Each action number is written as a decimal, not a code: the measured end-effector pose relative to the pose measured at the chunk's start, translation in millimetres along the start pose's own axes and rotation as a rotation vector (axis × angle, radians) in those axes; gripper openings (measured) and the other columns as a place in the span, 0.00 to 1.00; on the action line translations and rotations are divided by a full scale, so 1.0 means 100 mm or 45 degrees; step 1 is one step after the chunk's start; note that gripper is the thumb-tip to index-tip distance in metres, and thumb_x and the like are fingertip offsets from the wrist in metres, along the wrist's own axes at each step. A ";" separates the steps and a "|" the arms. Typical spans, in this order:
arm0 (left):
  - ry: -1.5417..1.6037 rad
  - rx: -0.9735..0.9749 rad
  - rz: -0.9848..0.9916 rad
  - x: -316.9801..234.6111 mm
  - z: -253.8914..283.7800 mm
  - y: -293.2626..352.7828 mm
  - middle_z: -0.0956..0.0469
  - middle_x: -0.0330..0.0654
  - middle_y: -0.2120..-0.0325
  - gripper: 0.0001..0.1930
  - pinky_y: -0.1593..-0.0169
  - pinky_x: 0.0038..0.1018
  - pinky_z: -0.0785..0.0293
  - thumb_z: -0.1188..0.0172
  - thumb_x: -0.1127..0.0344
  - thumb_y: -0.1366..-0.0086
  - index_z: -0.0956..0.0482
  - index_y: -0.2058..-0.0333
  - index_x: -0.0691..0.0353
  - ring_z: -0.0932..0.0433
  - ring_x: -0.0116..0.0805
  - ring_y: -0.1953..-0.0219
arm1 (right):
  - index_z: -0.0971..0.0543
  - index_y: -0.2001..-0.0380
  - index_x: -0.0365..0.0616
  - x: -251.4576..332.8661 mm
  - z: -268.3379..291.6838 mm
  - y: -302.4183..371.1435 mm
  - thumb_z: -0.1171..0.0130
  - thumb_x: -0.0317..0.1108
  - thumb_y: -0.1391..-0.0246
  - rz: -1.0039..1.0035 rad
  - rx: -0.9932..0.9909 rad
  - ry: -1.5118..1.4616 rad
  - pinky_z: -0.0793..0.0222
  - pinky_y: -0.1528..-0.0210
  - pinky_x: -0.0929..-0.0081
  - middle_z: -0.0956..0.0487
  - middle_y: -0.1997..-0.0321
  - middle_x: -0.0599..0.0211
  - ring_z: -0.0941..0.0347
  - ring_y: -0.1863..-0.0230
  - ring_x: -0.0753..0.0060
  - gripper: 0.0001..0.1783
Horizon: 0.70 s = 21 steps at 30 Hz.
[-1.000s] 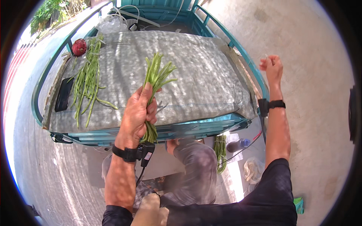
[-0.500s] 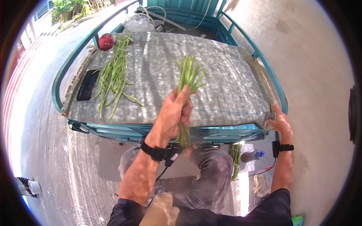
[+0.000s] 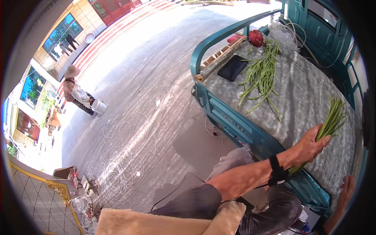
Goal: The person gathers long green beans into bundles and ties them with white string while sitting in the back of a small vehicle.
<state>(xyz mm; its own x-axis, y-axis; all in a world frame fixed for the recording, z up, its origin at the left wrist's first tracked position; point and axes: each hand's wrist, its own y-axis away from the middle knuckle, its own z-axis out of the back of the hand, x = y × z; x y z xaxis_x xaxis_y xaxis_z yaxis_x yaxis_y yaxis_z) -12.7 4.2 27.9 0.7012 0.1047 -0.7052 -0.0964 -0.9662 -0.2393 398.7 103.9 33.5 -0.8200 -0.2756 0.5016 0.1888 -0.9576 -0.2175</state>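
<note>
My left hand point(image 3: 309, 145) is closed around a bunch of long green beans point(image 3: 333, 117), held above the grey woven sheet point(image 3: 301, 105) on the teal cart's bed. The bean tips fan out past my thumb, and the other ends hang below my fist. My right hand point(image 3: 346, 190) is at the right rim of the view by the bed's near corner, partly cut off, its fingers stretched out and nothing seen in them. A loose heap of long beans point(image 3: 261, 72) lies farther left on the sheet, beside a flat black device point(image 3: 232, 67) and a red dragon fruit point(image 3: 256, 38).
Teal side rail point(image 3: 223, 33) bounds the cart bed; clear plastic bags point(image 3: 282, 34) lie at its far end. Loose coils of thin wire point(image 3: 121, 172) spread over the ground. At the left, a person in a hat point(image 3: 72, 88) stands beside a white bucket point(image 3: 98, 106).
My view has swung left, so the cart now sits to the right and the yard and the person show. My left hand still grips the bean bunch; my right hand stays near the bed's corner.
</note>
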 end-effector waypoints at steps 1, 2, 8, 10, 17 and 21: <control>-0.007 -0.049 -0.026 0.00 0.01 0.03 0.36 0.27 0.79 0.20 0.84 0.19 0.45 0.41 0.53 0.25 0.33 0.46 0.59 0.41 0.16 0.86 | 0.21 0.52 0.42 0.09 -0.09 -0.07 0.48 0.39 0.28 0.069 -0.028 -0.004 0.35 0.62 0.74 0.24 0.56 0.72 0.31 0.63 0.75 0.13; -0.021 -0.018 -0.078 -0.01 -0.01 0.04 0.35 0.27 0.79 0.18 0.83 0.19 0.43 0.42 0.56 0.26 0.33 0.47 0.60 0.40 0.16 0.85 | 0.21 0.50 0.42 0.16 -0.18 -0.13 0.47 0.40 0.28 0.140 -0.062 -0.013 0.34 0.60 0.74 0.23 0.53 0.71 0.30 0.61 0.75 0.14; -0.206 -0.014 -0.214 0.25 0.01 -0.08 0.31 0.31 0.75 0.13 0.74 0.20 0.35 0.44 0.65 0.28 0.31 0.50 0.65 0.33 0.17 0.76 | 0.23 0.42 0.47 0.87 -0.78 -0.28 0.63 0.46 0.24 0.188 0.386 -0.434 0.36 0.50 0.76 0.22 0.47 0.71 0.29 0.54 0.76 0.23; -0.237 0.030 -0.228 0.29 -0.04 -0.08 0.30 0.33 0.73 0.13 0.70 0.22 0.31 0.45 0.67 0.29 0.31 0.51 0.66 0.30 0.20 0.72 | 0.26 0.39 0.47 0.98 -1.04 -0.25 0.64 0.46 0.25 0.347 0.324 -0.232 0.37 0.48 0.76 0.23 0.44 0.69 0.30 0.52 0.76 0.24; -0.620 0.109 -0.255 0.27 0.03 0.02 0.23 0.41 0.59 0.18 0.46 0.32 0.26 0.42 0.71 0.34 0.30 0.47 0.68 0.24 0.37 0.49 | 0.28 0.39 0.48 0.89 -1.50 -0.42 0.59 0.47 0.27 0.495 0.186 0.100 0.38 0.45 0.72 0.25 0.44 0.66 0.31 0.50 0.73 0.22; -0.767 0.096 -0.128 0.57 0.17 -0.05 0.24 0.45 0.55 0.23 0.42 0.32 0.29 0.40 0.74 0.39 0.31 0.44 0.66 0.26 0.38 0.44 | 0.27 0.42 0.50 0.88 -1.58 -0.55 0.54 0.47 0.29 0.478 0.188 0.049 0.39 0.45 0.69 0.26 0.46 0.65 0.32 0.51 0.72 0.20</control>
<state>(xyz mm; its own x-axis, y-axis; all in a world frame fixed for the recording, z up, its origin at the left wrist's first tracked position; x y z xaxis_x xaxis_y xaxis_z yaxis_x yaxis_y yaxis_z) 15.7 18.5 -22.3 0.1889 0.3308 -0.9246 -0.1153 -0.9275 -0.3555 230.8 145.0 -42.2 -0.6983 -0.6081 0.3775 0.5526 -0.7933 -0.2557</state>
